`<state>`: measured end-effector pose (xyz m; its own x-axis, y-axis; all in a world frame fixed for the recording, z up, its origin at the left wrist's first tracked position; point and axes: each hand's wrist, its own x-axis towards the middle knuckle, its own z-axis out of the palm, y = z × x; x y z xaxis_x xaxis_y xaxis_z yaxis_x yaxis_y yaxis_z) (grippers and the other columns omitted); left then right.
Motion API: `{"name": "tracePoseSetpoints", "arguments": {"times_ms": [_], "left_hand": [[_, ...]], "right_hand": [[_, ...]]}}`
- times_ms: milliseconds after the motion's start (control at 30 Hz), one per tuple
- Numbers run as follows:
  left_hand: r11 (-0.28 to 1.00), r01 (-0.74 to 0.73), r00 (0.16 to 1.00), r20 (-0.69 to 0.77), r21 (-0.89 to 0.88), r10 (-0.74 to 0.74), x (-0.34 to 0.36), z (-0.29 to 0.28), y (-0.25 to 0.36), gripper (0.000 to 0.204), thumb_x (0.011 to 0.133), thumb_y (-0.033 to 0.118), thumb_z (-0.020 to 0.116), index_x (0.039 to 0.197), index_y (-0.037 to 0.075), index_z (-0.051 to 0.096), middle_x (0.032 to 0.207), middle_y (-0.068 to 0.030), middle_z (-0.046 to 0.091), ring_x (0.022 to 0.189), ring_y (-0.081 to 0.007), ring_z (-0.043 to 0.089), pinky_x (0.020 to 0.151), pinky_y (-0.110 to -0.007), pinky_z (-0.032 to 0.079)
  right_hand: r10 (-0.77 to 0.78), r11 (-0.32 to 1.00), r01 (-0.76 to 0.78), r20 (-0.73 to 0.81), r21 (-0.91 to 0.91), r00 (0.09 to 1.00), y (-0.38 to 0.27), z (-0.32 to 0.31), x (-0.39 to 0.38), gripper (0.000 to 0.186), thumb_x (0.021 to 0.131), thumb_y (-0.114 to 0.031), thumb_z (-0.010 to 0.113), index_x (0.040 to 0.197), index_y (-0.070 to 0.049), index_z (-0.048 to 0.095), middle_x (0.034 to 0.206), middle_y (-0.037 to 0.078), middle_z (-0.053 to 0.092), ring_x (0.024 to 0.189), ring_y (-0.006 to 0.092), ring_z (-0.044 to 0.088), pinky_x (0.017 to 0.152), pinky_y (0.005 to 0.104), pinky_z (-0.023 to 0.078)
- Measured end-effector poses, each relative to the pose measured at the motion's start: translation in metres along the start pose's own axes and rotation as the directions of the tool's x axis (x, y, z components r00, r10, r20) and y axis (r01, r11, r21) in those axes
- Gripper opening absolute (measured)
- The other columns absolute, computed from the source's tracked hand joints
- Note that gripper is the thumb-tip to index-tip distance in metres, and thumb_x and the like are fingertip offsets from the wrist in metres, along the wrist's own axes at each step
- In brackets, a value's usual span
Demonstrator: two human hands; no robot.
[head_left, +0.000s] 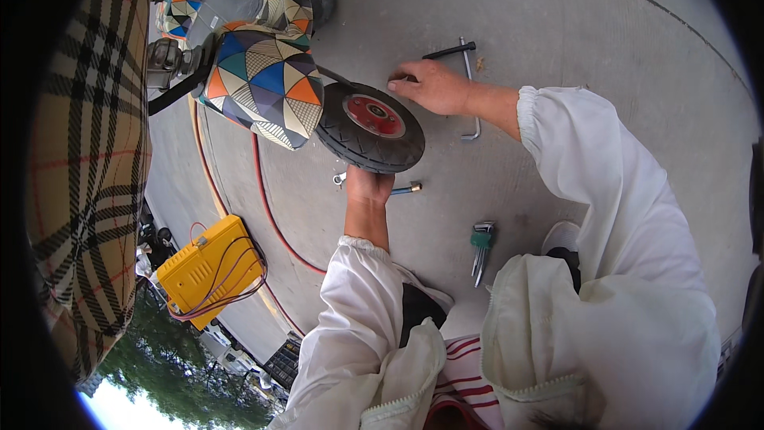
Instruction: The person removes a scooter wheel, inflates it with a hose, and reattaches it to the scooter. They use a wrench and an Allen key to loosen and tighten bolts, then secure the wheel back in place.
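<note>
1. My left hand (368, 189) has its grip on the lower rim of the small black wheel (370, 129), fingers wrapped up under the tyre; the hand comes from below, the white sleeve (350, 302) bunched at the wrist.
2. My right hand (434, 86) lies at the wheel's upper right edge, fingertips bent down at the tyre's rim. Whether that grip is clenched on anything I cannot tell; the fingertips hide what is under them.
3. The wheel has a red hub (374, 115) and sits tilted, its face turned up toward me, fixed at the end of a body wrapped in a cover of coloured triangles (263, 84).
4. Just beyond my right hand, on the concrete floor (605, 48), lies a long bent metal key (469, 87), with a dark bar (450, 51) across its top end.
5. Under the wheel, beside my left wrist, a small fitting with a brass tip (406, 188) rests on the floor.
6. Nearer to me, between my arms, a folding set of keys with a green holder (481, 243) lies on the floor.
7. A red hose (267, 207) curves along the floor from under the patterned cover toward my left arm.
8. Toward the floor's left edge sits a yellow box (208, 269) with thin wires looped around it.
9. A checked cloth (87, 167) fills the far left.
</note>
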<state>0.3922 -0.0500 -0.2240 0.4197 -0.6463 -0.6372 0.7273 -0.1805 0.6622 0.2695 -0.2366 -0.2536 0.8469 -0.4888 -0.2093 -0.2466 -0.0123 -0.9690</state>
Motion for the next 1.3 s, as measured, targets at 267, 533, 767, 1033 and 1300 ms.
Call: {"name": "tracePoseSetpoints", "arguments": {"times_ms": [267, 533, 767, 1033, 1300], "left_hand": [[0.994, -0.112, 0.993, -0.045, -0.001, 0.112, 0.027, -0.007, 0.004, 0.047, 0.095, 0.024, 0.056, 0.136, 0.004, 0.043, 0.134, -0.0100, 0.052, 0.120, -0.0237, 0.052, 0.103, -0.038, 0.044], [0.975, -0.221, 0.974, -0.038, 0.024, 0.222, 0.047, -0.003, 0.013, 0.047, 0.095, 0.025, 0.056, 0.135, 0.005, 0.045, 0.135, -0.0091, 0.053, 0.122, -0.0237, 0.050, 0.106, -0.039, 0.041], [0.974, -0.223, 0.975, 0.006, 0.042, 0.223, 0.062, -0.018, 0.023, 0.048, 0.093, 0.026, 0.059, 0.134, 0.004, 0.045, 0.133, -0.0097, 0.053, 0.120, -0.0242, 0.052, 0.104, -0.038, 0.043], [0.980, -0.200, 0.979, -0.024, 0.023, 0.200, 0.057, -0.013, 0.027, 0.049, 0.094, 0.025, 0.059, 0.136, 0.005, 0.044, 0.135, -0.0098, 0.052, 0.122, -0.0248, 0.051, 0.105, -0.038, 0.043], [0.979, -0.193, 0.980, -0.036, 0.060, 0.196, 0.056, -0.008, 0.027, 0.049, 0.094, 0.027, 0.058, 0.136, 0.007, 0.045, 0.135, -0.0094, 0.053, 0.122, -0.0244, 0.051, 0.106, -0.040, 0.041]], "right_hand": [[-0.108, 0.537, -0.112, -0.200, -0.836, 0.974, 0.037, -0.046, 0.009, 0.023, 0.080, -0.008, 0.062, 0.103, -0.006, 0.064, 0.104, 0.014, 0.060, 0.102, 0.0301, 0.061, 0.078, 0.0393, 0.054], [-0.162, 0.604, 0.025, -0.092, -0.797, 0.983, 0.033, -0.051, 0.010, 0.016, 0.084, -0.012, 0.058, 0.098, -0.014, 0.065, 0.098, 0.008, 0.064, 0.094, 0.0280, 0.064, 0.074, 0.0402, 0.054], [-0.380, 0.714, 0.208, -0.120, -0.668, 0.917, -0.004, -0.022, 0.026, 0.015, 0.085, -0.016, 0.057, 0.098, -0.017, 0.065, 0.088, 0.003, 0.061, 0.087, 0.0278, 0.064, 0.067, 0.0404, 0.052], [-0.490, 0.617, 0.236, -0.132, -0.751, 0.862, -0.015, -0.005, 0.039, 0.017, 0.079, -0.013, 0.059, 0.093, -0.019, 0.067, 0.084, 0.003, 0.060, 0.085, 0.0250, 0.065, 0.062, 0.0381, 0.053], [-0.472, 0.521, 0.329, 0.056, -0.787, 0.880, -0.031, -0.013, 0.055, 0.016, 0.079, -0.015, 0.059, 0.088, -0.021, 0.069, 0.082, 0.002, 0.063, 0.085, 0.0254, 0.066, 0.066, 0.0374, 0.053]]}}
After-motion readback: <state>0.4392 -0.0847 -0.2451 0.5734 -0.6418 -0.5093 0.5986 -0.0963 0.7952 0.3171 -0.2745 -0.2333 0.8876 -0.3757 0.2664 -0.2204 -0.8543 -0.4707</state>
